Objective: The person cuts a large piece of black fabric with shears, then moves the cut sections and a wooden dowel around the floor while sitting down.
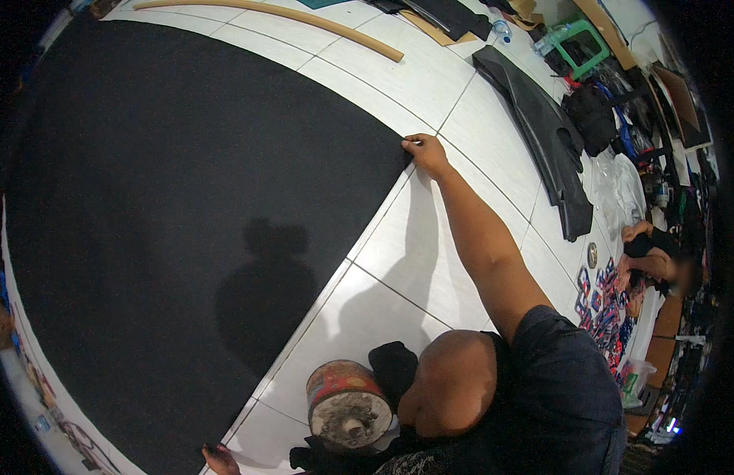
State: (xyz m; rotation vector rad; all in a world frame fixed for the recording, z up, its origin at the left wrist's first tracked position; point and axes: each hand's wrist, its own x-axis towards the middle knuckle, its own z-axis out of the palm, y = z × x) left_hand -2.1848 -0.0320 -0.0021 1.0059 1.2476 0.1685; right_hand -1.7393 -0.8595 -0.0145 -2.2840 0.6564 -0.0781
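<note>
A large black sheet of fabric-like material (169,142) lies spread over the white floor and fills the left of the head view. At its right corner my right hand (427,154) is closed, pinching the edge between thumb and fingers. My left hand (220,459) is at the same edge, low in the view, with its fingers closed at the sheet's border; part of it is cut off by the frame. Between the hands the edge runs straight, close to a line of floor tiles (398,277). The shadow of my head and body falls on the sheet.
A worn red can (347,404) with a greyish top stands beside my knee (458,380). Beyond the sheet lies a long tan tube (303,17). To the right are a folded black sheet (541,142), a green stool (580,47), a pile of colourful patches (600,313) and a seated person (656,257).
</note>
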